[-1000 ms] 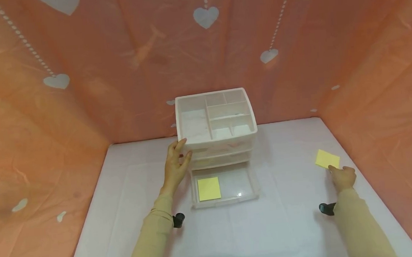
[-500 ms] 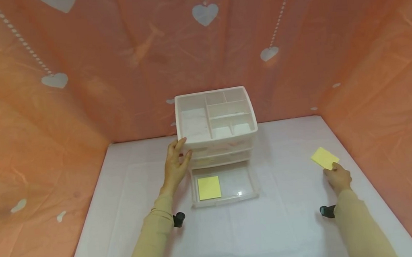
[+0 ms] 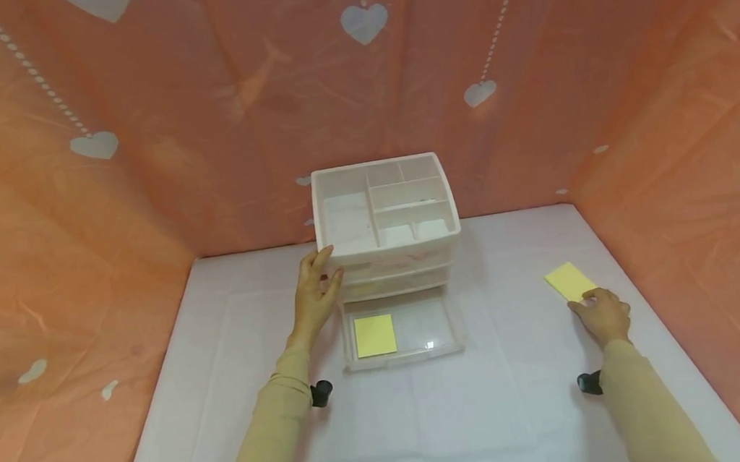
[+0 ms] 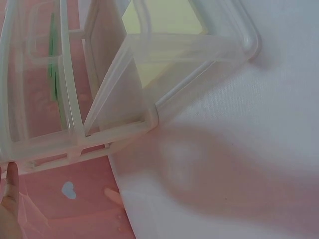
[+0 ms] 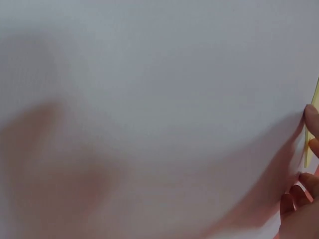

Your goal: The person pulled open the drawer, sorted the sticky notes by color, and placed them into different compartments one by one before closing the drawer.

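A white plastic drawer unit (image 3: pixel 398 260) stands at the back of the table, its bottom drawer (image 3: pixel 425 328) pulled out. Inside that drawer, on the left, lies a yellow sticky note pad (image 3: pixel 375 336). My left hand (image 3: pixel 313 304) holds the unit's front left corner, fingers at the top rim and thumb at the front. Over to the right, my right hand (image 3: pixel 603 316) pinches another yellow sticky note pad (image 3: pixel 568 281) by its near edge, above or on the table; the height is unclear. The right wrist view catches only that pad's edge (image 5: pixel 313 119) beside the fingertips.
The unit's top tray (image 3: pixel 347 218) is divided into several compartments. Through a clear upper drawer, the left wrist view shows a thin green item (image 4: pixel 52 59). An orange cloth (image 3: pixel 260 160) with hearts hangs behind and at both sides of the white table (image 3: pixel 488 410).
My right hand has shifted a little to the left with the sticky note pad, which has turned slightly. The left hand stays at the drawer unit's corner.
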### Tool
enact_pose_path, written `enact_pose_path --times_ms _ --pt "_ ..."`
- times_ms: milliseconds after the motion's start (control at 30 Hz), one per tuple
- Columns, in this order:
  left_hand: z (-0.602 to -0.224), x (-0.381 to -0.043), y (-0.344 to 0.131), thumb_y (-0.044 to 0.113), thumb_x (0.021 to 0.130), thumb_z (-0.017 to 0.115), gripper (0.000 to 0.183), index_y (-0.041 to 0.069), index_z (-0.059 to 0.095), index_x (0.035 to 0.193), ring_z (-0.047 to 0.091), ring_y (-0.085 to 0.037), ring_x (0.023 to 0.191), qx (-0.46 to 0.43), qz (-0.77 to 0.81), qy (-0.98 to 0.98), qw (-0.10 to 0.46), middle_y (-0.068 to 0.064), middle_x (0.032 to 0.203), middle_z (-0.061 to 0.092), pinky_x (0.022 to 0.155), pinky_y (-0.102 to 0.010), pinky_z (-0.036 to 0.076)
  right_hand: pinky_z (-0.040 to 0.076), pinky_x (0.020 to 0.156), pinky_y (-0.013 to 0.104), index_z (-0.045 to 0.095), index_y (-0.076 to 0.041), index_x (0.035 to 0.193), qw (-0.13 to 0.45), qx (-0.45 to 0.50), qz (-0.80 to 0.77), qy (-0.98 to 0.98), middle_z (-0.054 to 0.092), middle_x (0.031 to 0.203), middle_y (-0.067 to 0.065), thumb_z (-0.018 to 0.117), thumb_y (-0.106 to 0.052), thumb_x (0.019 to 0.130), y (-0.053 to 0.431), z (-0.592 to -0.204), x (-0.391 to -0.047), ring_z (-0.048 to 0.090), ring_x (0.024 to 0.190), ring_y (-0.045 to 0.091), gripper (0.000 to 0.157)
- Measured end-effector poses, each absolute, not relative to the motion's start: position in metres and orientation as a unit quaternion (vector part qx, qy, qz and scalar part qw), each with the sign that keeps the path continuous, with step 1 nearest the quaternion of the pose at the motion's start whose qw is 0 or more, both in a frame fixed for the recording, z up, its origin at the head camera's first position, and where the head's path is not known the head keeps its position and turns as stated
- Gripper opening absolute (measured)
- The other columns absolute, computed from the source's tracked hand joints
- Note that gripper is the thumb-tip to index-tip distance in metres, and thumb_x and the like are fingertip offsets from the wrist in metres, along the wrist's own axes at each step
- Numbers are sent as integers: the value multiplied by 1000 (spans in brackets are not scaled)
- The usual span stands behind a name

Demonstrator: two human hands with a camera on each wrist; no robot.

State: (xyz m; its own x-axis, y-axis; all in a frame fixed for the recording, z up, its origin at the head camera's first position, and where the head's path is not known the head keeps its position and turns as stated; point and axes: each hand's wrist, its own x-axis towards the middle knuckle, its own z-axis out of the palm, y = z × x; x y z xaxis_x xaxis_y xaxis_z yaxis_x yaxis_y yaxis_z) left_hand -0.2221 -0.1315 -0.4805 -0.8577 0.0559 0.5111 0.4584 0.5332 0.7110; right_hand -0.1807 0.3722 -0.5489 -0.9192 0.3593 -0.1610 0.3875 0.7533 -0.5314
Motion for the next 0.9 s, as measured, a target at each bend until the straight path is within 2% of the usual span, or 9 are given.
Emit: enact_pose_path --times_ms 133,233,367,467,533,733,900 --pt "-480 -222 -131 15 92 58 45 20 40 134 57 -35 98 -155 -455 -848 224 -20 133 38 72 -43 57 31 87 62 44 11 120 20 208 -301 931 38 129 35 55 -24 90 370 -550 -182 30 113 53 48" --pt "-480 -222 -131 15 92 58 46 20 40 134 57 -36 98 -155 -453 -848 226 -20 133 38 72 -43 57 32 89 64 37 12 128 27 211 -309 927 34 132 36 57 -23 88 371 -548 -184 28 116 55 57" --pt "-481 -223 -131 15 93 57 45 20 40 134 57 -36 98 -155 -451 -850 224 -20 134 38 74 -44 57 26 92 69 11 5 145 74 205 -316 923 17 143 37 57 -26 87 376 -545 -186 20 121 60 81" --pt "-481 -222 -131 16 93 57 45 21 40 134 57 -36 96 -153 -450 -852 223 -20 134 38 71 -43 57 22 94 72 -3 3 146 107 198 -318 921 8 145 38 57 -28 86 379 -544 -187 14 122 63 90" --pt "-481 -222 -131 16 93 57 45 21 40 134 58 -36 96 -152 -450 -851 223 -20 134 38 69 -43 58 24 94 71 -1 4 146 108 201 -316 921 11 143 39 59 -29 85 379 -544 -189 16 121 63 92" --pt "-480 -223 -131 16 93 57 44 21 40 134 57 -37 98 -153 -451 -851 222 -21 134 38 71 -44 57 35 81 59 19 21 133 88 209 -302 926 24 121 46 69 -30 77 377 -543 -189 25 108 53 90" --pt "-480 -222 -131 16 93 57 45 22 40 134 57 -35 95 -148 -451 -852 219 -19 134 38 64 -41 57 36 78 56 20 22 130 109 240 -317 911 23 117 43 70 -36 78 376 -542 -186 22 106 50 93"
